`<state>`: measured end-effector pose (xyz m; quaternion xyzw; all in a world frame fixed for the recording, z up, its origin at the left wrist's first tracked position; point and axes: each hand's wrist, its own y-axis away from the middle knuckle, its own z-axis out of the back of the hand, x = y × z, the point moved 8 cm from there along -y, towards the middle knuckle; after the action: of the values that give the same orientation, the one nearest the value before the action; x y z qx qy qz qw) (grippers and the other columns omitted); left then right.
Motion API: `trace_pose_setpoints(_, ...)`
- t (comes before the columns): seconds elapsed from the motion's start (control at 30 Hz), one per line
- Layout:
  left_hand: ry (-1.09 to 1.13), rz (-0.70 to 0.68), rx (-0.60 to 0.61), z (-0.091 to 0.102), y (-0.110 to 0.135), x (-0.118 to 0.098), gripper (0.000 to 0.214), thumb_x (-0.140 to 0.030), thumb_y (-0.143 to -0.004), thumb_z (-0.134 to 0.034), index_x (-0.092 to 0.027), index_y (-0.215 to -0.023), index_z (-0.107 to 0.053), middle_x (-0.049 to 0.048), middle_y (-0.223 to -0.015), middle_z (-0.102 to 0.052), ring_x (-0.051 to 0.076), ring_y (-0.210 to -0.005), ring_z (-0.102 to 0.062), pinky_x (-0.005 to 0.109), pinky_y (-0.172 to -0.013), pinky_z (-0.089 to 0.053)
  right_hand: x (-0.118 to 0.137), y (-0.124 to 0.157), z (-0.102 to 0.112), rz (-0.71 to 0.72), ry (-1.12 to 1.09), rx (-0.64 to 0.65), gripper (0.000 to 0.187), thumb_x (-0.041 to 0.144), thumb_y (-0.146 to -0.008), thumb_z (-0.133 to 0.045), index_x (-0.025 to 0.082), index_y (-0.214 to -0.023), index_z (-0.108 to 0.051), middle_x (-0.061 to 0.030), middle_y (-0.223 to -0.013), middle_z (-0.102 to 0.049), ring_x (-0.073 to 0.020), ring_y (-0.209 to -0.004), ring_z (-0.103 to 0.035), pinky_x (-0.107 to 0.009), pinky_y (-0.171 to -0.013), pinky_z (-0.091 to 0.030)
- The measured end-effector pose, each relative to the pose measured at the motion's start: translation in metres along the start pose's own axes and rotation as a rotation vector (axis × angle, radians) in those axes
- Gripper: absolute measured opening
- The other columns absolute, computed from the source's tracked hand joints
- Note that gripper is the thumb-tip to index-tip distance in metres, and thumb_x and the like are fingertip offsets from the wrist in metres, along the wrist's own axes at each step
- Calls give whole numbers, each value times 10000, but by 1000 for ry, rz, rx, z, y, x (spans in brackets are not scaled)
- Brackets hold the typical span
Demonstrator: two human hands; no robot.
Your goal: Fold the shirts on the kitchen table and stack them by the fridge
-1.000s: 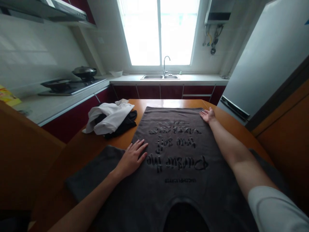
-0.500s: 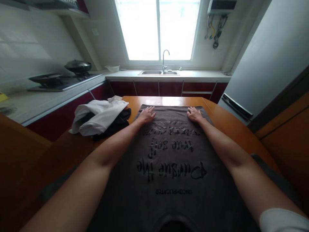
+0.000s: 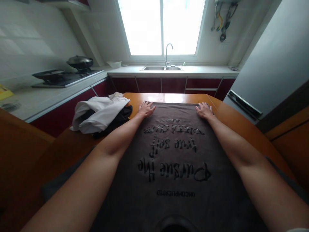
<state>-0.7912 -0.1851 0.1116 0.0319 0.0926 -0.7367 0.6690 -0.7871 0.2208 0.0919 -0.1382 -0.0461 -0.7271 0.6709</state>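
A dark grey T-shirt [image 3: 178, 154] lies spread flat on the wooden table, its printed lettering upside down to me and its neckline nearest my body. At the far left corner of the hem, my left hand [image 3: 146, 109] rests on the cloth with fingers stretched out. My right hand [image 3: 204, 110] lies at the far right corner, fingers spread and palm down. Neither hand grips the fabric. The sleeves reach out to both sides, partly hidden under my forearms.
A heap of white and black clothes [image 3: 98, 116] sits on the left of the wooden table [image 3: 241, 129]. Beyond the table are a counter with a sink [image 3: 154, 68], a stove with pans [image 3: 79, 62] at left, and a fridge [image 3: 256, 61] at right.
Both hands have slid outward to the corners of the hem, the right hand farther. The hem now looks straighter and wider. The camera view has tilted slightly down.
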Motion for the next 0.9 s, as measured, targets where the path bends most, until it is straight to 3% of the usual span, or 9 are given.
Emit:
trace_pose_setpoints(0.13,5,-158,-70,17,35,-42,641,-545,-1014,-328,-197,-1549,-390,121,-1644,-282,331,-1527,-189,583,-1213,-153,31,31,26,86,-58,-121,608,443,-1030,-296,114,-1532,-389,-176,-1645,-251,-283,-1530,-190,-581,-1216,-115)
trace_pose_setpoints(0.23,23,-334,-24,24,92,-81,591,-437,-1007,-398,-193,-1545,-392,114,-1641,-293,315,-1537,-169,571,-1216,-172,68,83,37,225,-87,-91,573,420,-1029,-320,143,-1521,-418,-165,-1646,-253,-287,-1532,-185,-607,-1207,-128)
trace_pose_setpoints(0.37,99,-610,81,37,212,-121,572,-393,-996,-452,-273,-1551,-382,59,-1648,-285,289,-1542,-165,538,-1238,-143,115,202,46,489,-98,12,531,405,-1034,-338,203,-1515,-440,-129,-1647,-265,-277,-1532,-192,-608,-1204,-154)
trace_pose_setpoints(0.47,149,-762,188,38,308,-131,665,-411,-970,-531,-354,-1584,-283,24,-1654,-264,289,-1539,-174,529,-1245,-138,134,312,42,694,-128,128,524,390,-1034,-373,273,-1544,-400,-83,-1654,-254,-257,-1535,-185,-582,-1219,-146)
trace_pose_setpoints(0.57,146,-853,300,30,381,-133,869,-459,-892,-640,-356,-1611,-163,35,-1668,-200,316,-1534,-176,540,-1243,-147,136,400,31,794,-155,249,611,419,-1027,-412,305,-1603,-242,-54,-1670,-180,-258,-1542,-152,-581,-1224,-154)
trace_pose_setpoints(0.67,127,-846,313,26,414,-133,872,-425,-900,-625,-349,-1616,-133,43,-1676,-137,319,-1536,-158,553,-1243,-137,134,441,28,808,-157,281,694,429,-1014,-452,291,-1620,-143,-62,-1675,-117,-267,-1544,-132,-584,-1231,-132)
trace_pose_setpoints(0.9,129,-772,231,26,420,-128,853,-484,-928,-586,-323,-1621,-115,36,-1678,-149,311,-1545,-116,546,-1248,-121,139,444,40,706,-102,82,618,359,-1034,-401,259,-1613,-208,-72,-1674,-131,-250,-1547,-111,-554,-1238,-142)
